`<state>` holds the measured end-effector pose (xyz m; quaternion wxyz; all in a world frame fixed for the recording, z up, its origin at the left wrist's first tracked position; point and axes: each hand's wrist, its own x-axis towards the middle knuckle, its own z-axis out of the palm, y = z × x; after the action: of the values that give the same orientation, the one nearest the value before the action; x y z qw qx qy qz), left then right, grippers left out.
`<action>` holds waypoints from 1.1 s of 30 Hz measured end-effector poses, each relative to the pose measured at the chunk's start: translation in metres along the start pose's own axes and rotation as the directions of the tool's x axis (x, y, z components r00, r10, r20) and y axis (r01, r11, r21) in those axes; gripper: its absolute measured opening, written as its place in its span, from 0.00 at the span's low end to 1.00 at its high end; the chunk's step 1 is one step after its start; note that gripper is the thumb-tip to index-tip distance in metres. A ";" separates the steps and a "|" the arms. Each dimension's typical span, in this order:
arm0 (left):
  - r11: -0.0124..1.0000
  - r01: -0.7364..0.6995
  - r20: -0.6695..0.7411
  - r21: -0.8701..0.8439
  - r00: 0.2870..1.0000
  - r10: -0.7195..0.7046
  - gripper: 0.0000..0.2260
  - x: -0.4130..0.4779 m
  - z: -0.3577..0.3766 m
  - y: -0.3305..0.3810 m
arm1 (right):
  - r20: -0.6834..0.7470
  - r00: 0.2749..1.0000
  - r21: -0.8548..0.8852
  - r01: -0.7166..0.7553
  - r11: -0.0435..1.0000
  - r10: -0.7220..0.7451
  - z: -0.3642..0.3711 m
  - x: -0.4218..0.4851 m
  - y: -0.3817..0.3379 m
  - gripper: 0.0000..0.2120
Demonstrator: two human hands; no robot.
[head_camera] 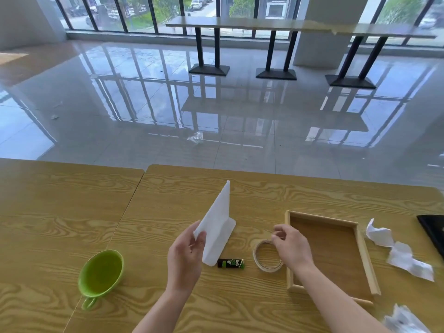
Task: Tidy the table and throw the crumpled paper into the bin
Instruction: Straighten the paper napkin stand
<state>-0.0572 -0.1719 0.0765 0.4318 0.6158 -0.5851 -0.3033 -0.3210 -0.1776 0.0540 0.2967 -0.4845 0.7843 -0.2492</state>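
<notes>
Crumpled paper (406,319) unbinned | left grip (185,255) pinches white sheet (217,227) | right grip (290,246) curled at tape roll (268,257), hold unclear | step: likely sorting | next: probably load wooden tray (322,218)

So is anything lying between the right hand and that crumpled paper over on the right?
Yes: the wooden tray lies between the right hand, beside the tape roll, and the crumpled paper past the tray's right wall. No bin shows.

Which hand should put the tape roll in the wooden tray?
Right, I think. The right hand is at the tape roll beside the wooden tray; the left hand holds a white sheet.
</notes>
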 end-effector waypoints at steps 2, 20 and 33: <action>0.998 -0.045 0.019 0.042 0.999 0.045 0.14 0.002 0.002 -0.001 | -0.051 0.998 -0.130 -0.052 0.990 0.046 -0.006 -0.007 0.027 0.16; 0.979 -0.090 0.052 0.185 0.995 0.082 0.21 -0.059 -0.001 0.013 | 0.162 0.980 -0.331 -0.055 0.942 0.115 0.036 -0.064 0.063 0.03; 0.977 -0.103 -0.011 0.184 0.994 0.107 0.22 -0.034 0.009 0.011 | 0.187 0.980 -0.241 -0.018 0.970 0.065 0.082 -0.073 0.018 0.04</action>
<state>-0.0747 -0.1399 0.0773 0.3946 0.6243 -0.6378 -0.2184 -0.2488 -0.1126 0.0008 0.3163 -0.5218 0.7860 -0.0989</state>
